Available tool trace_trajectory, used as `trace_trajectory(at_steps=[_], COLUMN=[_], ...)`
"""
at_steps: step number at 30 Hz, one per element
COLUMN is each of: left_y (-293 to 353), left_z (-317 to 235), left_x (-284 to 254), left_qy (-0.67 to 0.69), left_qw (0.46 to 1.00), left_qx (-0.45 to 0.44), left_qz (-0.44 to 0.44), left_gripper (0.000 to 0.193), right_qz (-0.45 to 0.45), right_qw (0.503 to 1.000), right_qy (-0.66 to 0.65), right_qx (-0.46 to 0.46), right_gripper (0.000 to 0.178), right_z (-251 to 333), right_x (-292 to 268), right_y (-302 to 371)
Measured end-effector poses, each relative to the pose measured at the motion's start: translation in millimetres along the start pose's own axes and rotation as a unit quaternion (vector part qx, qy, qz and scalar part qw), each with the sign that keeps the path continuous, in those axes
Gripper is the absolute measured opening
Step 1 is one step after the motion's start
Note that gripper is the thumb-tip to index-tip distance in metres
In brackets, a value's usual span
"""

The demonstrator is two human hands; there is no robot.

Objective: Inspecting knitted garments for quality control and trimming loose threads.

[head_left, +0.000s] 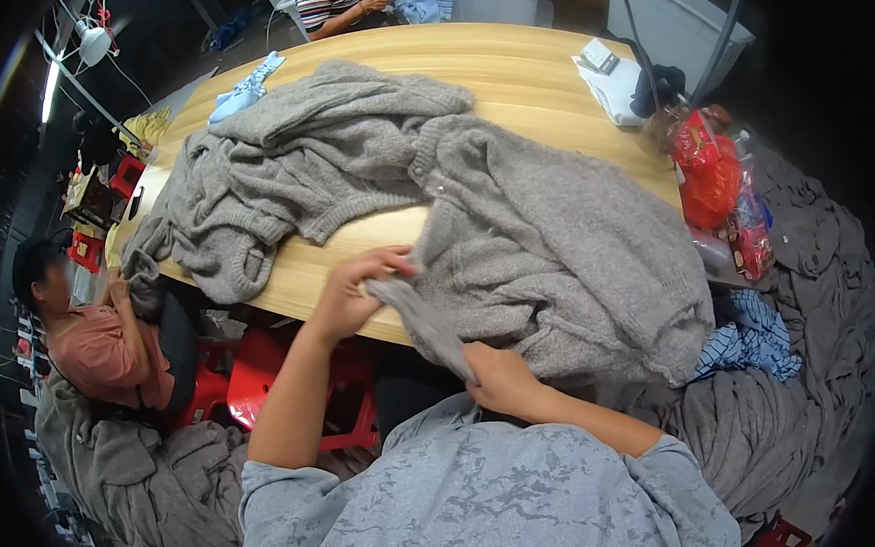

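Observation:
A grey knit cardigan (565, 236) lies bunched over the near right of the table, and small buttons show near its upper left edge. My left hand (356, 286) is closed on the upper end of the cardigan's narrow front band, its fingers a little blurred. Lower down, at the table's near edge, my right hand (504, 378) grips the other end of that band. Between both hands the band (423, 325) is stretched at a slant, smeared by motion. Left of it rests a heap of similar grey knitwear (290, 162).
The wooden table (536, 82) has blue cloth (246, 90) at its far left. Red bags (709, 172) crowd its right edge. A co-worker (111, 334) sits left, another person (341, 4) beyond the far edge. Grey knit piles (758, 434) and red stools (263, 374) surround my place.

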State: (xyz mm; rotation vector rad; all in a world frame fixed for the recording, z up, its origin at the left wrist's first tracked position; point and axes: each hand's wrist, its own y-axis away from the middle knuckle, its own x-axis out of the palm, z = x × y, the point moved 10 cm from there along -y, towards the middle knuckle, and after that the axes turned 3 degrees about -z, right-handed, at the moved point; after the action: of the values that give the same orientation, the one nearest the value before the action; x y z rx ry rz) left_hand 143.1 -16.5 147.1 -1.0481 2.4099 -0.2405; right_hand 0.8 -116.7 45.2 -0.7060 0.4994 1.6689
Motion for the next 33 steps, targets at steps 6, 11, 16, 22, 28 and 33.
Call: trace_trajectory(at_steps=[6,11,16,22,28,33], left_y=[71,104,46,-22,-78,-88], left_z=[30,36,65,87,132,164], left_x=[-132,-151,-81,0,23,14], left_qy=[0.258,0.180,-0.304,-0.301,-0.452,-0.453], left_qw=[0.908,0.922,0.936,0.950,0.891,0.891], left_qx=[-0.029,-0.012,-0.129,-0.057,0.010,-0.012], left_qz=[-0.328,-0.342,-0.118,0.061,0.050,0.019], left_gripper=[0.017,0.020,0.022,0.031,0.035,0.037], right_qz=[-0.019,-0.170,-0.221,-0.174,-0.154,-0.209], right_qw=[0.981,0.947,0.954,0.981,0.954,0.889], right_qy=[-0.037,-0.057,0.072,-0.035,0.255,0.402], right_qx=[0.189,0.266,0.188,0.076,0.024,0.072], right_gripper=[0.030,0.026,0.021,0.025,0.020,0.012], right_z=[-63,-70,-69,-78,-91,-141], right_x=[-105,-240,-270,-195,-130,-173], right_y=[89,180,138,32,-40,-17])
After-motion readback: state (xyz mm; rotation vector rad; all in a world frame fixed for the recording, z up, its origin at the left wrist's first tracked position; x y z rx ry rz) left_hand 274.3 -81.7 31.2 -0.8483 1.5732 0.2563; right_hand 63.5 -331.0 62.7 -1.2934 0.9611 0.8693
